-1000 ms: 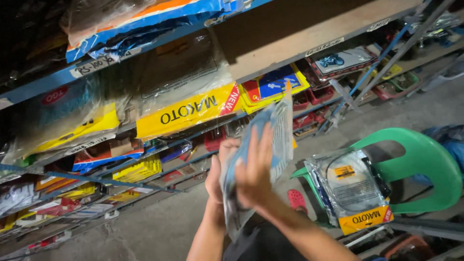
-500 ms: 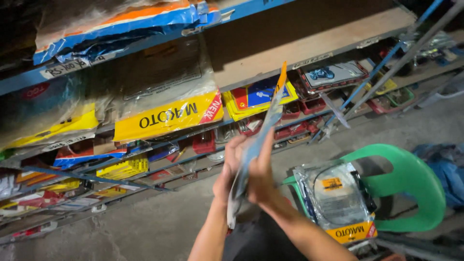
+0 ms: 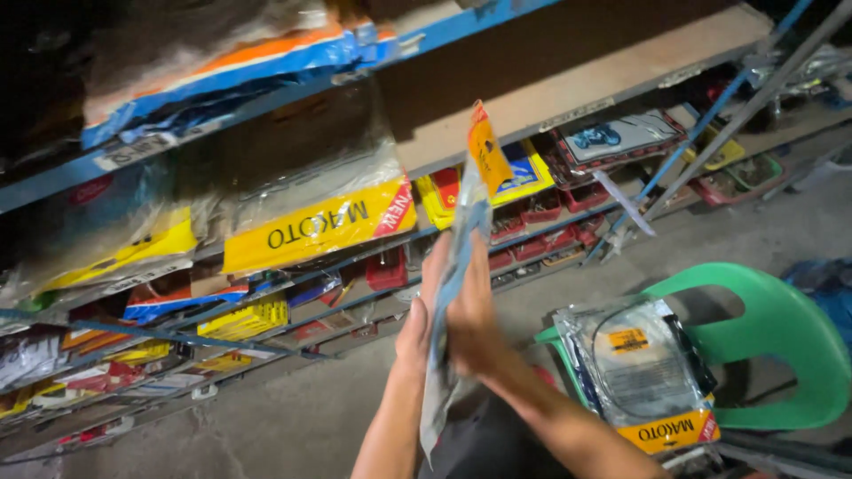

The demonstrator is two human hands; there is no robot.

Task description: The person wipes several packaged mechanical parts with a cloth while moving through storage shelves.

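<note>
Head view: both hands raised in front of the shelf [image 3: 568, 89], pressing one flat clear packet [image 3: 463, 257] between them. Left hand [image 3: 417, 324] lies against the packet's left face, right hand [image 3: 475, 324] against its right face; fingers of both are closed flat on the packet, palms facing each other through it. The packet is seen nearly edge-on, long axis close to vertical with a slight lean to the right at the top. Its orange-yellow header card [image 3: 486, 151] stands above the fingers, toward the shelf's bare brown board; its lower end hangs below the wrists. Both hands sit at the same height on the packet, neither clearly nearer; the grip is around the middle, so most of the length above the fingers is unsupported. Below and right of the shelf, a green chair [image 3: 781, 328] carries a stack of similar packets [image 3: 635, 372] holding coiled cable, yellow strip at the bottom. Left along the shelf, further packets with yellow headers lie on the tiers. Floor [image 3: 266, 417] under the shelf is grey concrete.
</note>
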